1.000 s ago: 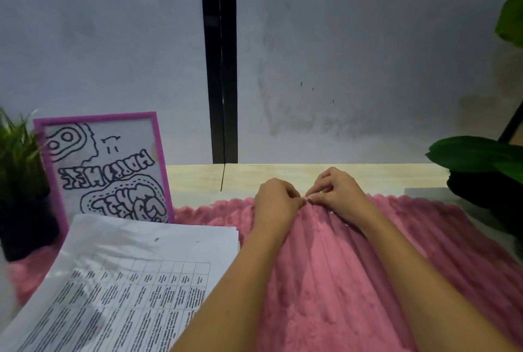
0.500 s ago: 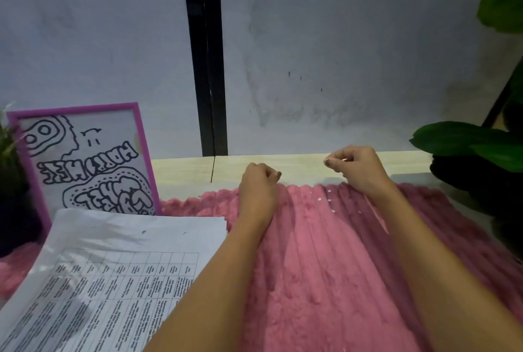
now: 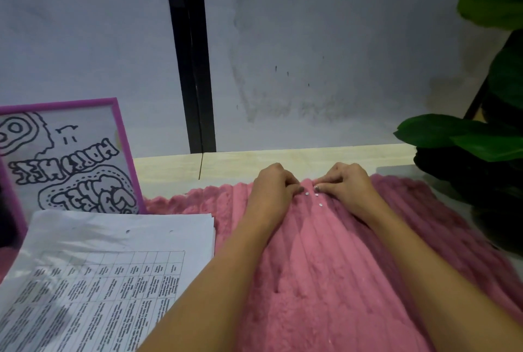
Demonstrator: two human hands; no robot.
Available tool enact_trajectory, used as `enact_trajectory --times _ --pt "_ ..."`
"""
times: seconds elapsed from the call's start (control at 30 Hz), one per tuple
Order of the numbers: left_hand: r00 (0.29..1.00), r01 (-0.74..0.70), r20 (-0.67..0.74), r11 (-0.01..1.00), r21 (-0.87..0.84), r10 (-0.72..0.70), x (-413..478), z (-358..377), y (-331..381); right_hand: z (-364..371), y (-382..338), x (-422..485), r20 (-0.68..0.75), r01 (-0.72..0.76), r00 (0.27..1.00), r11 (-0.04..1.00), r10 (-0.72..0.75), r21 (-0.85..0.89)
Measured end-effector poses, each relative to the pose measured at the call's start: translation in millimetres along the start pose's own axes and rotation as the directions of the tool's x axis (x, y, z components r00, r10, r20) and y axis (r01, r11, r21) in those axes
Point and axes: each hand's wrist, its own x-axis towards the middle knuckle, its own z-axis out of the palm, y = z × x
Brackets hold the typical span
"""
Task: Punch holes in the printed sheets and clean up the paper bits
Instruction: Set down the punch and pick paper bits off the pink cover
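Paper bits (image 3: 321, 205): three small white discs lying on the far part of a pink mat (image 3: 325, 266), between the two hands. Left hand (image 3: 273, 184) and right hand (image 3: 346, 184): fingers curled, tips down on the mat beside the discs; whether either pinches a disc cannot be told. Printed sheets (image 3: 121, 241): a stack at the left, two holes along its far edge. Behind it stands a picture frame (image 3: 120, 136); a plant (image 3: 452, 133) stands at the right of the table (image 3: 283, 160).

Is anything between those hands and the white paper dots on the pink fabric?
Nothing visible. The paper dots lie bare on the pink fabric, in the gap between the left hand and right hand, fingertips beside them.
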Motion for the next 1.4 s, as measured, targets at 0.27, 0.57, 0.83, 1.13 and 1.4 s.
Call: enact_trajectory --times 0.27,0.57,0.83,1.13,1.4 --pt "0.999 -0.013 0.035 0.990 0.142 0.008 3.0 8.8 -2.0 11.9 -1.2 2.8 -0.027 0.103 0.993 0.961 -0.113 -0.258" --pt "0.945 0.195 -0.153 0.873 -0.448 -0.289 12.2 -12.0 -11.7 -12.1 -19.7 6.7 -0.223 0.009 0.974 0.989 0.025 0.149" --pt "0.993 0.039 -0.019 0.465 -0.885 -0.119 -18.6 -93.2 128.2 -110.5 -106.9 -76.4 -0.388 0.262 0.912 0.914 -0.129 0.311" --pt "0.813 0.257 0.497 0.581 -0.773 0.302 -193.6 30.8 294.3 -239.0 -11.8 -354.3 -0.636 -0.065 0.769 0.998 0.064 0.021" --pt "0.467 0.356 0.870 0.867 -0.348 0.158 -326.6 216.6 305.6 -214.2 130.5 -493.4 -0.588 -0.555 0.565 0.794 0.579 0.249"
